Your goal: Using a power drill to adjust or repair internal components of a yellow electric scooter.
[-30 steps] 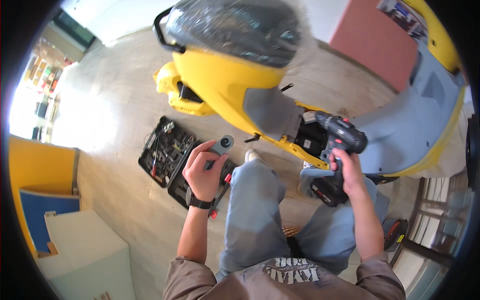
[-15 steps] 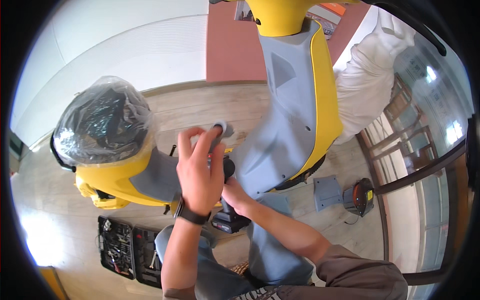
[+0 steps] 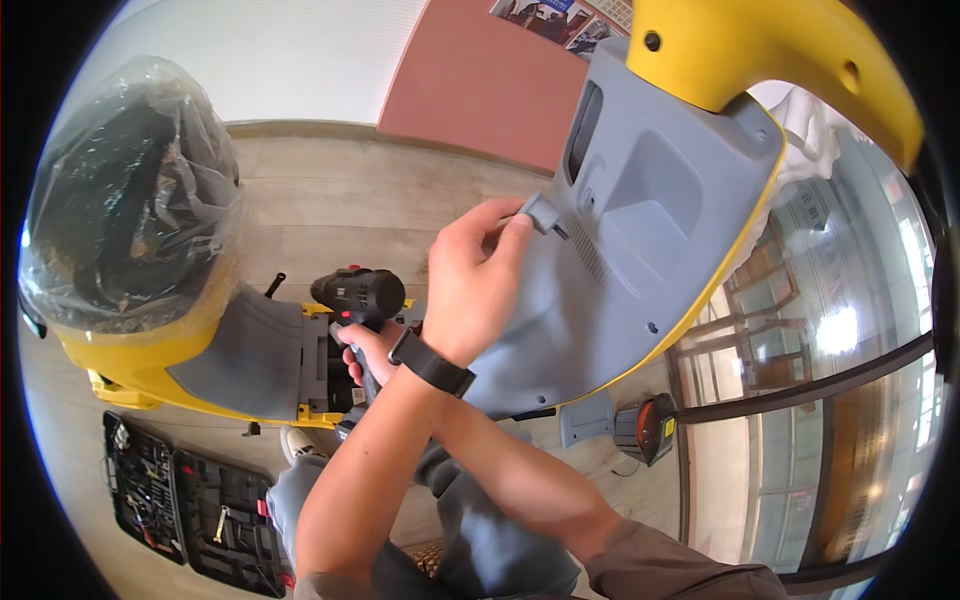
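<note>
My left hand [image 3: 473, 270], a dark watch on its wrist, pinches a small grey plastic piece [image 3: 541, 211] close to the vent slots on the yellow scooter's grey front panel [image 3: 660, 260]; whether it touches is unclear. Beneath it, crossing under my left arm, my right hand [image 3: 372, 343] grips a black cordless drill [image 3: 365, 294] over the open compartment [image 3: 340, 370] in the scooter's floor. The scooter's seat [image 3: 120, 200], wrapped in clear plastic, stands at the left.
An open toolbox [image 3: 150, 485] lies on the floor at lower left. A grey panel [image 3: 588, 420] and a rounded tail-light unit [image 3: 642, 430] lie beside the glass partition [image 3: 810, 300] at right. A pink board [image 3: 460, 75] is behind, with white cloth draped near the handlebar.
My view has swung toward the scooter's front. My left hand has moved forward and right with the grey piece, up to the front panel, crossing above my right hand, which still holds the drill.
</note>
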`<state>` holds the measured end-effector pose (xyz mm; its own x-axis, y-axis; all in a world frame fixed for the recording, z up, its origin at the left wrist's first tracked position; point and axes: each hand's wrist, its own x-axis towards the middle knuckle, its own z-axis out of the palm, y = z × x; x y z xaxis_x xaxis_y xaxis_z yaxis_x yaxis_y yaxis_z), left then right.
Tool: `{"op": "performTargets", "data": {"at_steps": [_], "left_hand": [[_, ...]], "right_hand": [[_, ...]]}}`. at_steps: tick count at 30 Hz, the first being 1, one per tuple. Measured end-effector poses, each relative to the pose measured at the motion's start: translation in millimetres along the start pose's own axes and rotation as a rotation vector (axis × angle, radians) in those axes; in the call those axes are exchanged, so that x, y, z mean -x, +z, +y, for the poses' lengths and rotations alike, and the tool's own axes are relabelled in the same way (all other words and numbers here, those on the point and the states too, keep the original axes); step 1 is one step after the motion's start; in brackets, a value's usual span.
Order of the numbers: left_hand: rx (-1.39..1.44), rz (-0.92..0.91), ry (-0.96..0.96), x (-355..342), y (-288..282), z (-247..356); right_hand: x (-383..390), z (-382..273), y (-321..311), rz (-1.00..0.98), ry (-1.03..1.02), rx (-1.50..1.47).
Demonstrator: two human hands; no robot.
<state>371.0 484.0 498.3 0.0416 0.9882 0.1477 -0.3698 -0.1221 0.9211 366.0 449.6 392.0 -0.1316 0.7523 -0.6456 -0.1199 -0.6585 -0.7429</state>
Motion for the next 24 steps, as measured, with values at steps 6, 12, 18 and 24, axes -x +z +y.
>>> {"op": "performTargets", "data": {"at_steps": [6,12,18,24], "left_hand": [[0.202,0.022,0.067,-19,11,-21],[0.252,-0.03,0.078,-35,13,-15],[0.307,-0.037,-0.129,-38,31,-9],[0.366,-0.085,-0.173,-41,41,-2]], "right_hand": [[-6,-12,15,-0.046,-0.164,0.034],[-14,-24,22,-0.034,-0.096,-0.027],[-15,-35,21,-0.02,-0.089,-0.08],[-13,-43,19,0.015,-0.102,-0.149]]}}
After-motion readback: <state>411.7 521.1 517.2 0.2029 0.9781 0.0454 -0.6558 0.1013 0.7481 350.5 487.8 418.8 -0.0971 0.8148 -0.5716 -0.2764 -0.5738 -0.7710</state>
